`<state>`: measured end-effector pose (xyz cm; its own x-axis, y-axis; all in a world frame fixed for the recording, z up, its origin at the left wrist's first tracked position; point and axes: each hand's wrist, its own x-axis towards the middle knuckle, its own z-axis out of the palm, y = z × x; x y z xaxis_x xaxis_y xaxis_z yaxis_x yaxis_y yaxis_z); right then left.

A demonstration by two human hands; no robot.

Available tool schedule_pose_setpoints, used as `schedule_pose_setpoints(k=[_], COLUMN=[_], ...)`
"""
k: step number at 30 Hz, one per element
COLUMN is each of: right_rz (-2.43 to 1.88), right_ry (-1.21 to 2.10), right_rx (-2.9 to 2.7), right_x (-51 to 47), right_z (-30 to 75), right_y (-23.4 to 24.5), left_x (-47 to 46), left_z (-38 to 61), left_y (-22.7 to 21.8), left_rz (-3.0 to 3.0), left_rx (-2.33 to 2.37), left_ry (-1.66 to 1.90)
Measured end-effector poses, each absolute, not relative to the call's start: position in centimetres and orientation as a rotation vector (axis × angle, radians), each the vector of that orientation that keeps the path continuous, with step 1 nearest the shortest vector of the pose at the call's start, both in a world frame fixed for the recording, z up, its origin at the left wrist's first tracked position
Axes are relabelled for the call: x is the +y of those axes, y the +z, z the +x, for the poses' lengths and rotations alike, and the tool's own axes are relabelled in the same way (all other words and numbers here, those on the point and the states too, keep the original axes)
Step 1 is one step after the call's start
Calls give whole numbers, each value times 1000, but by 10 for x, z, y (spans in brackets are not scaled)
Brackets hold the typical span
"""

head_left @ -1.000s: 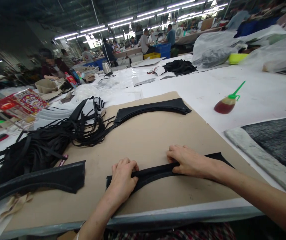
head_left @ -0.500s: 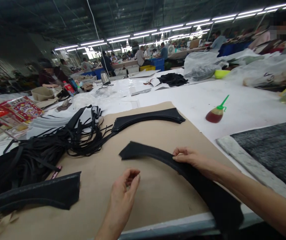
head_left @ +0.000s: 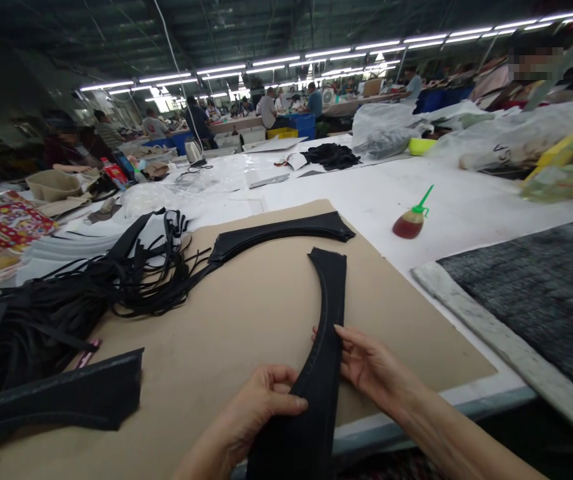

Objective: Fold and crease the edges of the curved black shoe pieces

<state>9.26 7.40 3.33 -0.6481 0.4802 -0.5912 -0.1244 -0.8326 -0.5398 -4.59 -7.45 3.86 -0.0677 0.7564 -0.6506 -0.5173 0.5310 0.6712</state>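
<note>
Mid-handling of a strip (head_left: 329,300): holds it lengthwise, far end resting on the board (head_left: 246,320), near end hanging past the table (head_left: 466,200) edge toward the body. Pinches its left edge with the left hand (head_left: 266,400), thumb on top, fingers curled beneath. Grasps its right edge with the right hand (head_left: 369,367), fingers passing under, one tip showing on the other side, thumb on top. Looks like turning or checking the piece, not pressing it flat. Calls, by the look of it, for two-handed support in any further shift: thin, long and limp, apt to sag or twist if held at one point. Black, matte, bowed like an arc, wider at the near end, with a faint ridged line along one edge. Beyond it, a matching arc (head_left: 281,233), flat on the brown card. At left, a tangle of narrow straps (head_left: 66,307) and a wide black piece (head_left: 56,400). To the right, well apart, a bottle (head_left: 409,223) with a green nozzle and a grey felt mat (head_left: 531,293).
</note>
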Motion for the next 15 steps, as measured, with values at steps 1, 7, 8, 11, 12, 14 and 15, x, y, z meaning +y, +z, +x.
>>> schedule_pose_setpoints(k=[1,7,8,11,12,14,15], right_rz=[-1102,-1100,-1094,-1110,-1118,-1128,-1126], right_ry=[2487,2414,2392,2301,2278,2261,2266], right_rx=[-643,-610,-612,-592,-580,-558,-557], right_x=[76,100,104,115,118,124,126], right_z=[92,81,80,80,80,82,82], right_y=[33,32,32,30,30,30,31], left_x=[-77,-90,-92,-96,-97,-97,-97], left_z=[-47,-51,-52,-56,-57,-60,-61], left_y=[38,42,42,40,39,37,37], left_rz=[233,221,214,224,237,262,271], left_rx=[1251,1236,1243,1256,1257,1269,1279], left_ry=[1035,916,906,887,882,863,848])
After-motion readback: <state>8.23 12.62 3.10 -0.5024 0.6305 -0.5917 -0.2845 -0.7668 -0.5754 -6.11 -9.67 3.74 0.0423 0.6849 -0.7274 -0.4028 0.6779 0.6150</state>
